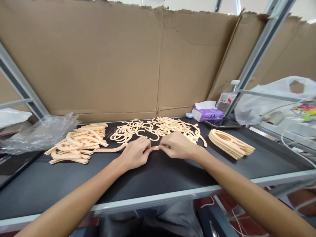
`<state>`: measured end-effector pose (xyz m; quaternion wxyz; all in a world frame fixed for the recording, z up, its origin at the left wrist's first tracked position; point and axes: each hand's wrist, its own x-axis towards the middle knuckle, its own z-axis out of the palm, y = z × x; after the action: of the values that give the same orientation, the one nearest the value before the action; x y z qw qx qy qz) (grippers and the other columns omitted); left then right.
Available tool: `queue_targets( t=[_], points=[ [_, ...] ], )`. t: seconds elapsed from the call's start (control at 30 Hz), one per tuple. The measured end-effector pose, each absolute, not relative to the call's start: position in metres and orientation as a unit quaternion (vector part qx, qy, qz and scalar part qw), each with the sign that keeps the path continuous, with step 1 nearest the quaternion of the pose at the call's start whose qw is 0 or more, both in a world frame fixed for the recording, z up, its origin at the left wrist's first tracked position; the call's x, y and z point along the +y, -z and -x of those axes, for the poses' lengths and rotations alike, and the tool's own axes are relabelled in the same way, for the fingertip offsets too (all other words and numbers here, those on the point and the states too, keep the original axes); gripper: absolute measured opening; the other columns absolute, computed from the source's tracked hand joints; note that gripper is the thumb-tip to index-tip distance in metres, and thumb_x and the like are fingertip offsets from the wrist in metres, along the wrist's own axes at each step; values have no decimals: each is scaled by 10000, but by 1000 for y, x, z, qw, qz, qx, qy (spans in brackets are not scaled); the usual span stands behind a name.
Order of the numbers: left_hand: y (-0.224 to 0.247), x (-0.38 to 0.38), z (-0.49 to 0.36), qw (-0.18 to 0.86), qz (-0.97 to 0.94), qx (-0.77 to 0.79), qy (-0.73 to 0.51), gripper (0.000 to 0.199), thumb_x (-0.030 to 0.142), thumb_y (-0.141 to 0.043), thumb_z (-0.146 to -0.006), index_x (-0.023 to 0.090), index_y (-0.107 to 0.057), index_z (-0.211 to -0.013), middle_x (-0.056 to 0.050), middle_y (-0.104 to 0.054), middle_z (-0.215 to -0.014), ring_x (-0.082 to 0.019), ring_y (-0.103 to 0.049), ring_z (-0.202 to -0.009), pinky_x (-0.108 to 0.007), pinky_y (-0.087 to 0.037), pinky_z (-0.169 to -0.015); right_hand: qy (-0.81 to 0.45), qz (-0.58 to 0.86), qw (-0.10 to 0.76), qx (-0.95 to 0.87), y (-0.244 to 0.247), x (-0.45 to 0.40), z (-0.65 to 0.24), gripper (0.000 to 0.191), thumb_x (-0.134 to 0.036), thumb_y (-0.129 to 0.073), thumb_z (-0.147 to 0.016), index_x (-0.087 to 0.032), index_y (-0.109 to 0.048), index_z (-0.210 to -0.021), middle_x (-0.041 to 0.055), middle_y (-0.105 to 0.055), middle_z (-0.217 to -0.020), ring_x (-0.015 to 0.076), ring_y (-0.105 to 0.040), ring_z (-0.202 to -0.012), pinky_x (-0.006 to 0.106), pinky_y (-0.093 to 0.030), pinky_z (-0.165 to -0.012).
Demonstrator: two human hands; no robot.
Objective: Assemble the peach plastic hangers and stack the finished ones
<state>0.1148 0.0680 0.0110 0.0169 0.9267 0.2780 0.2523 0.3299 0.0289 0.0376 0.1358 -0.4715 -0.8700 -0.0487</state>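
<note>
Both my hands are pinching a beige plastic folding clothes hanger (155, 148) at its middle, low over the black tabletop. One long arm of it (110, 150) reaches out to the left past my left hand (136, 151). A curved end (203, 141) shows beyond my right hand (178, 145), seemingly part of the same hanger. My fingers are closed and hide most of the joint. Just behind my hands lies a loose heap of beige curved hooks (168, 126). To the left is a pile of beige hanger arms (76, 143).
A neat stack of folded beige hangers (229, 143) lies at the right. Behind it are a phone (222, 123), a purple tissue pack (207, 114) and a plastic bottle (226, 100). Clear plastic bags (44, 131) sit at the left. A cardboard wall (111, 62) closes the back.
</note>
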Motion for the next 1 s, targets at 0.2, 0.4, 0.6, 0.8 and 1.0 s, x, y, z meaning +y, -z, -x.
queue_targets(
  t=[0.2,0.4,0.6,0.8,1.0],
  points=[
    [-13,67,-114,28,-919,281,-274,79,207,-520,-926,207,-587,-968,-38,-670,-899,-189,-621,-830,-315,-494,-727,44,442,193,-875,-34,32,-333,225,-177,-537,-865,-154,-723,-741,67,-719,-744,159,-591,-679,272,-312,-633],
    [-11,70,-114,11,-918,272,-289,145,190,-494,-948,196,-639,-943,-52,-681,-924,-199,-627,-887,-324,-493,-770,39,444,235,-864,-31,33,-333,237,-234,-544,-885,-151,-716,-745,67,-713,-729,154,-597,-673,263,-330,-641],
    [-12,70,-114,-14,-912,269,-310,141,182,-499,-948,197,-636,-974,-50,-692,-946,-203,-629,-902,-334,-496,-794,34,474,275,-836,-26,36,-332,255,-323,-583,-895,-161,-707,-742,56,-715,-725,152,-611,-671,257,-344,-647],
    [-14,71,-114,-51,-903,256,-342,167,176,-495,-944,178,-632,-1038,-84,-668,-993,-229,-602,-941,-389,-492,-862,53,467,337,-816,-23,40,-333,223,-320,-616,-882,-169,-694,-738,42,-715,-720,145,-613,-656,249,-366,-634],
    [-16,70,-114,-99,-888,241,-380,324,107,-523,-879,155,-582,-1194,-139,-579,-1180,-284,-515,-1157,-471,-426,-1020,84,459,418,-779,-22,48,-337,191,-313,-634,-875,-186,-713,-757,29,-713,-716,148,-611,-638,258,-397,-627]
  ],
)
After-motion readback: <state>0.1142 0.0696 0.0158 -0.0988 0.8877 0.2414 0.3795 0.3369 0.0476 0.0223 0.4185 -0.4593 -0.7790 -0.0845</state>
